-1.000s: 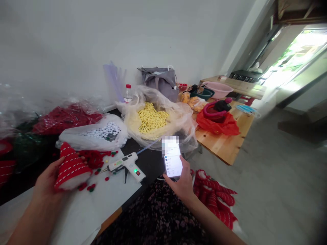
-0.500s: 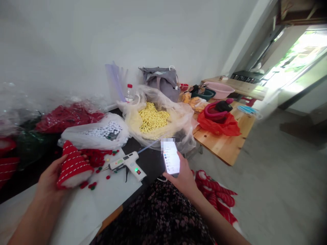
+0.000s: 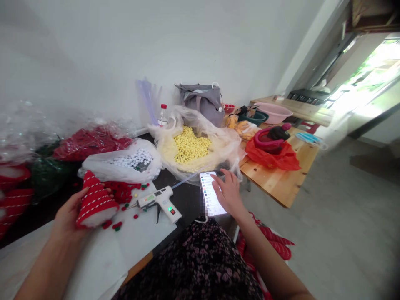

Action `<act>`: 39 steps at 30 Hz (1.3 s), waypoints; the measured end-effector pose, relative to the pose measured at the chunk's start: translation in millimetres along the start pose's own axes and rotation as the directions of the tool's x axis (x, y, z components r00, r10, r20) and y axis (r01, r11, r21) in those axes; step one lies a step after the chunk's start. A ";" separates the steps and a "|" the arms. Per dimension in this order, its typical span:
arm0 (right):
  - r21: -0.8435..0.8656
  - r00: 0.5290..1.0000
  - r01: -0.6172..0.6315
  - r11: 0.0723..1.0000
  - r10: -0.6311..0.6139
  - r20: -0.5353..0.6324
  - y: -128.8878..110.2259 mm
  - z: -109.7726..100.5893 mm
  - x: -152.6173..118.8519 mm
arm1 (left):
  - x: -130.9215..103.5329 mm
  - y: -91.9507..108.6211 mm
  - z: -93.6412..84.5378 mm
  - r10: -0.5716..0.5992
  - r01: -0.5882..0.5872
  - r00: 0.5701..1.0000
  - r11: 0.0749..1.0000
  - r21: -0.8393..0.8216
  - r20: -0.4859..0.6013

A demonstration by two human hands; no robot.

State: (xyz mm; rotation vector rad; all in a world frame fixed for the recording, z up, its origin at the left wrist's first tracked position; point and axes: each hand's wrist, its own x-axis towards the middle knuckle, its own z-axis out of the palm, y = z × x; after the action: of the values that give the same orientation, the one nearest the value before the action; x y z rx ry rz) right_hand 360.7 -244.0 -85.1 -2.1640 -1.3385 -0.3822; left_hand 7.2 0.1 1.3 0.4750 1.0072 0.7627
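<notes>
My left hand (image 3: 70, 210) is closed around a small red Christmas hat (image 3: 97, 203) with white stitched stripes and a fluffy white brim. A phone (image 3: 211, 193) with a lit list on its screen lies at the dark table's edge. Over the phone is my right hand (image 3: 229, 193), fingers apart, a fingertip at the upper part of the screen; I cannot tell whether it touches. Between my hands a white glue gun (image 3: 161, 203) rests on its side, green light on, a clear glue stick in its back. Red and green pompoms (image 3: 117, 226) are scattered near its nozzle.
Behind the glue gun stand open bags of yellow beads (image 3: 191, 145) and white beads (image 3: 133, 159). A bottle (image 3: 163, 116) and grey handbag (image 3: 201, 104) are near the wall. To the right, a wooden table (image 3: 276, 187) bears a red plastic bag (image 3: 273, 156). Striped red pieces lie below.
My right hand has let go of the phone and moved over its screen with fingers spread. The phone now lies down. The view has shifted slightly; my left hand still holds the hat.
</notes>
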 end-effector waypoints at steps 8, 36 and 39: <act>0.218 0.993 -0.015 0.976 0.040 -0.113 12.4 -3.9 -4.4 | -5.0 0.3 3.4 0.179 -0.172 0.981 0.980 0.096 -0.075; 0.406 0.942 0.335 0.850 -0.302 -0.147 37.0 -24.0 -67.7 | 3.8 0.0 -5.7 0.214 -0.210 0.976 0.970 0.119 -0.027; 0.409 0.942 0.337 0.848 -0.307 -0.139 36.4 -23.6 -67.5 | 3.2 0.2 -4.5 0.212 -0.207 0.977 0.970 0.128 -0.025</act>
State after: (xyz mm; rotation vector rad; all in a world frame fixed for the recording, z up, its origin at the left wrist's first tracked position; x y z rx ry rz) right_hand 363.1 -319.5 -111.9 -1.5550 -1.5815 -0.2544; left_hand 4.1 2.7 -2.5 0.6851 1.0552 0.9037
